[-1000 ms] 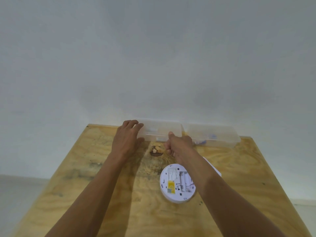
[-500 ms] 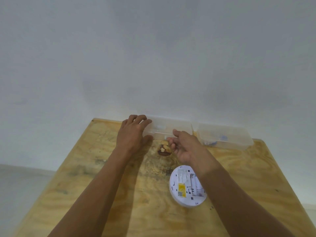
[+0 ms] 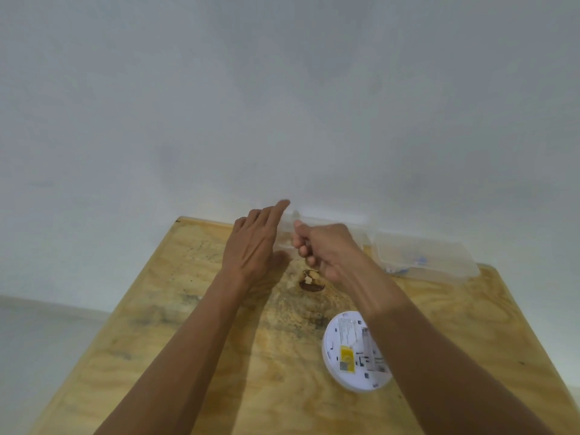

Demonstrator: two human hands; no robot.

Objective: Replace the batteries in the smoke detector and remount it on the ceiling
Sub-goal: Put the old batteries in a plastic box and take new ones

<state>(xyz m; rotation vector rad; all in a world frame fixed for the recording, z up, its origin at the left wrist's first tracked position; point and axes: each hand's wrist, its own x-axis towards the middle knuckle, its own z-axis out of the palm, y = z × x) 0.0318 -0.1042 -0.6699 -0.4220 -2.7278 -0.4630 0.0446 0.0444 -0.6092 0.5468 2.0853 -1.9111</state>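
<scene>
The white round smoke detector [image 3: 346, 350] lies back side up on the plywood table [image 3: 188, 340], a yellow label showing; my right forearm covers its right part. At the table's far edge stands a small clear plastic box [image 3: 361, 229], mostly hidden behind my hands. My left hand [image 3: 254, 246] spans the box's left end, thumb in front, fingers stretched toward the back, index finger lifted. My right hand [image 3: 326, 249] is curled at the box's front rim, with the thumb on its top edge. The box's contents and any batteries are hidden.
A second clear plastic box [image 3: 439, 259] with small blue items inside stands to the right along the wall. A dark knot [image 3: 310, 282] marks the wood just in front of my hands. The white wall rises right behind the table.
My view has swung left, so the detector now appears further right. My right hand has turned from palm up to a curled grip at the box's rim. My left index finger has lifted.
</scene>
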